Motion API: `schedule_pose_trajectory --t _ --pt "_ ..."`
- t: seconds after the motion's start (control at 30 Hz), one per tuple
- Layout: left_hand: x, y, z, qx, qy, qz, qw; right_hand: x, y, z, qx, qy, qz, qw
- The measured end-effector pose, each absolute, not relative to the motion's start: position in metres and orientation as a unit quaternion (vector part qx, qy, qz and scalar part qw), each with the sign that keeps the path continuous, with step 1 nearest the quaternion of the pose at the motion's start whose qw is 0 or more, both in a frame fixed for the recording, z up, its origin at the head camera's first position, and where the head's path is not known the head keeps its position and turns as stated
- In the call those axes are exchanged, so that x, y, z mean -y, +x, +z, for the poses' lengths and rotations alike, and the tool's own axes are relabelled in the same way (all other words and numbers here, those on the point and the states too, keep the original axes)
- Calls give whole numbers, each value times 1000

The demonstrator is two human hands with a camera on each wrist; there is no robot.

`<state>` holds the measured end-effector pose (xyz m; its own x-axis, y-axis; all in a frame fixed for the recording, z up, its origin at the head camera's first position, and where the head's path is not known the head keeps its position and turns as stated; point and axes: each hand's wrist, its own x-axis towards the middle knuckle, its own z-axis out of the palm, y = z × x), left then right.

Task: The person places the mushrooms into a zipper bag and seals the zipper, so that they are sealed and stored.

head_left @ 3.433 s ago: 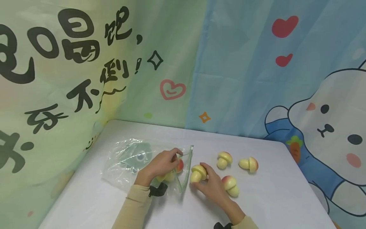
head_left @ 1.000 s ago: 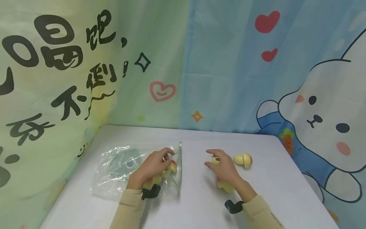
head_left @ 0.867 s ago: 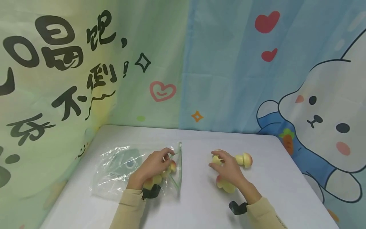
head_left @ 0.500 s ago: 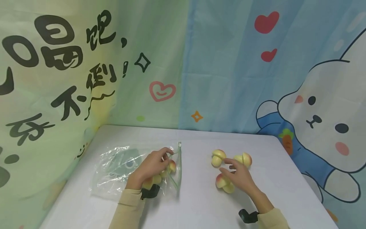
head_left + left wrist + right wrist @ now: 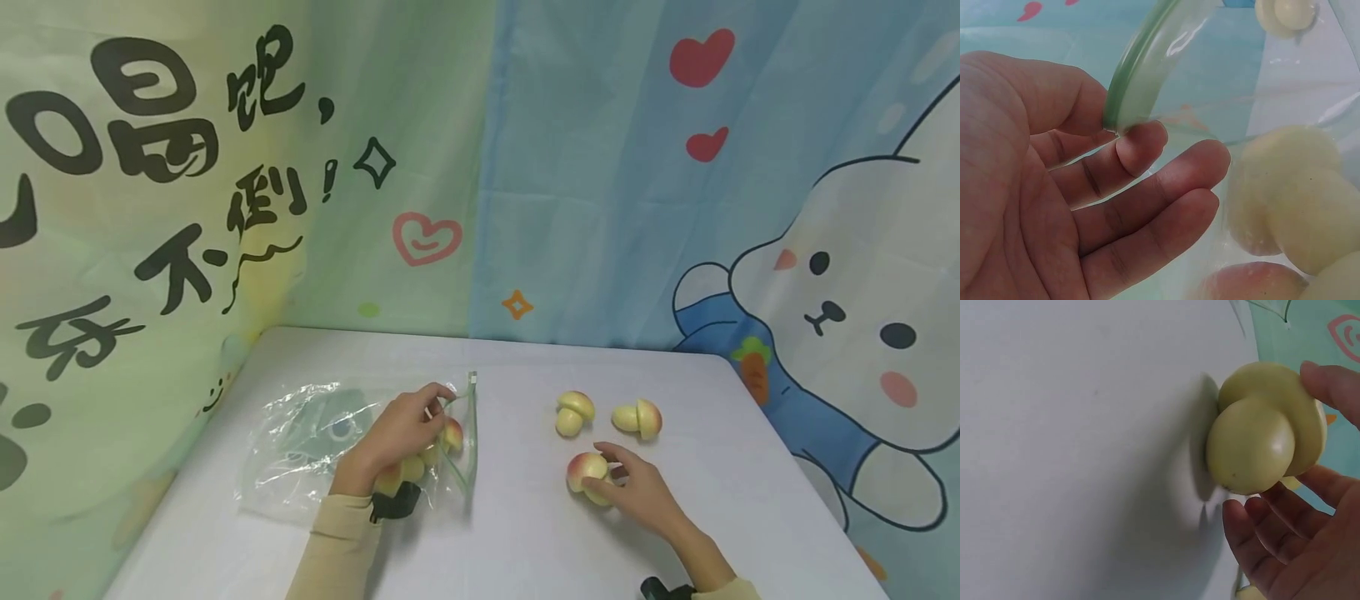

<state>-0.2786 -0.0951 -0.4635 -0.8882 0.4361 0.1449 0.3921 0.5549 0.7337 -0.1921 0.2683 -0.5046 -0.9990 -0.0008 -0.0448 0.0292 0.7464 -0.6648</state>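
Observation:
With thumb and a finger my left hand (image 5: 401,433) pinches the green zip edge (image 5: 1138,59) of a clear zip bag (image 5: 273,471), keeping its mouth parted toward the right. Several cream toy mushrooms (image 5: 1316,219) lie inside the bag; the forearm and hand partly cover them in the head view. My right hand (image 5: 637,492) grips another toy mushroom (image 5: 1250,447), red-tinged on its cap, between thumb and fingers. Its rounded stem faces the right wrist camera, close over the white table.
Two more toy mushrooms lie on the white table (image 5: 517,542): one (image 5: 574,412) just beyond the right hand, another (image 5: 639,419) to its right. A printed cloth backdrop (image 5: 600,167) stands behind the table and along its left side.
Earlier the right hand held a mushroom by the bag mouth; later it was empty over the far mushrooms. Since then it has come down toward the near mushroom and taken hold. The left hand stays.

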Motion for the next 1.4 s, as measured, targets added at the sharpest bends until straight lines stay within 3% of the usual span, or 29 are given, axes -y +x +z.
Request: schedule_pose_trajectory --t 0.3,0.97,1.4 --pt "95 -279 -463 -882 234 408 25 -268 -189 -512 -919 18 -391 52" --pt "95 -277 -462 -850 262 455 48 -254 -197 -510 -919 -23 -393 16" --pt "95 -276 -460 -847 267 457 51 -219 -219 -504 -913 -73 -401 -2"
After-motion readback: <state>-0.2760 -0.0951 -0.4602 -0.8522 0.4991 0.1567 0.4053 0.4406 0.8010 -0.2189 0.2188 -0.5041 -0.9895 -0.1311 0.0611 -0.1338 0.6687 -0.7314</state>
